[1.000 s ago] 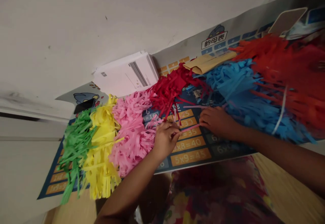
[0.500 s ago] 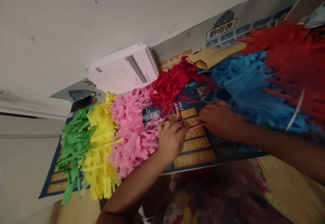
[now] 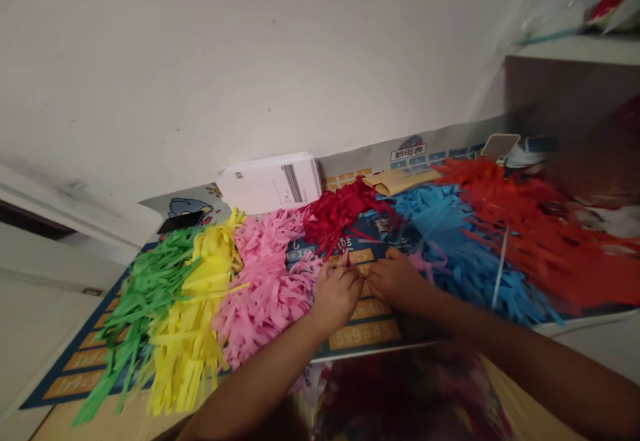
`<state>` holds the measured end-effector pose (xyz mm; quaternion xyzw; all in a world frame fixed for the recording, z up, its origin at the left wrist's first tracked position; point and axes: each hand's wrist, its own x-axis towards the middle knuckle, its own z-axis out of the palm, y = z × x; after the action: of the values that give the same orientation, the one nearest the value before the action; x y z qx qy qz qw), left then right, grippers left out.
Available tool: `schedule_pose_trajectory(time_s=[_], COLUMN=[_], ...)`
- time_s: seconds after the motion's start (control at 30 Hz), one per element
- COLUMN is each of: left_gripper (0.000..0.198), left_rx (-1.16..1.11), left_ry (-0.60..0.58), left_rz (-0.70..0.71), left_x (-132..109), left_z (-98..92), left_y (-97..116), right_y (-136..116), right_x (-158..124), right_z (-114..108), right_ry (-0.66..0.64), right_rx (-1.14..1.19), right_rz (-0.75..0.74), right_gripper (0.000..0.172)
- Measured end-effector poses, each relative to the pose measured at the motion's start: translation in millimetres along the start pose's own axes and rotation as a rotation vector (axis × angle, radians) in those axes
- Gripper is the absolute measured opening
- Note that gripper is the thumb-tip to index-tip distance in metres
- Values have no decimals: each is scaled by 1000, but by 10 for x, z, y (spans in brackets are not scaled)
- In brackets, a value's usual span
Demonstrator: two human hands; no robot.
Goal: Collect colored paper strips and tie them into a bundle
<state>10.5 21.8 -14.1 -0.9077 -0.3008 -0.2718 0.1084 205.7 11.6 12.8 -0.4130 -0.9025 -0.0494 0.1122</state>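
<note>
Fingers (image 3: 353,281) of the left hand (image 3: 336,298) and right hand (image 3: 397,281) curl narrow, just apart, beside pink paper strips (image 3: 265,294).

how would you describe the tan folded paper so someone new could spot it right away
Find the times-table mat covered with heaps of shredded paper in different colours. At the mat's far edge, by the wall, the tan folded paper lies just behind the dark red heap and the blue heap. Unlike those fringed heaps, it is flat and uncut.

Paper strips (image 3: 265,298) on printed mat (image 3: 365,334)
</note>
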Motion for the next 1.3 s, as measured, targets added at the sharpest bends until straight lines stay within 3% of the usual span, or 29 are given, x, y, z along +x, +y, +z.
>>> schedule_pose_trajectory(time_s=[0.07, 0.13, 0.3, 0.4, 0.53, 0.6, 0.7, 0.9, 1.0, 1.1, 1.17, 1.23, 1.3], left_gripper=[13, 16, 18, 17, 28, 28, 26, 19, 18, 21, 27, 34, 42], left_rx=[29, 44, -11, -157, -425, -536, -693, -760, -829, -1101, -1405, -1697, -1852], left_ry=[77, 157, 290, 340, 440, 438, 408, 394, 353, 347, 414, 487, 510], left_rz=[20, 12, -75, -203, -470, -577, -643, -612, -682, -947, -1141, -1236, -1245], left_x=[-18, -45, -54, -8, 14, -5, -52, -110, -131, -152, -156, -144, -124], left_z=[-124, -322, -766, -805, -663, -584, -506, -430, -418, -438, -457, -467, -461], left_y=[17, 63, 327, 546, 805, 879, 902, 818, 769, 700, 644, 592, 557], right_y=[-98, -191, -365, -499, -717, -778, -788, -854, -783, -331, 138, 585, 888], right_x=[-51, -126, -299, -341, -388, -412, -432, -428, -406, -329, -242, -142, -46], right_z=[-75, -159, -313, -297, -200, -156, -123, -114, -136, -205, -251, -259, -219], right_ry=[36, 90, 62, 115, 345, 441, 487, 619, 617, 455, 174, 31, -100], right_rx=[15, 219, 1279, 1634, 1793, 1758, 1664, 1385, 1220, 783, 354, 254, 202], right_rz=[65, 168, 386, 560, 722, 782, 830, 728, 651, 642, 712, 706, 684], right_gripper=[26, 29, 31, 31, 35, 35, 30, 17, 18, 25, 33, 28, 24])
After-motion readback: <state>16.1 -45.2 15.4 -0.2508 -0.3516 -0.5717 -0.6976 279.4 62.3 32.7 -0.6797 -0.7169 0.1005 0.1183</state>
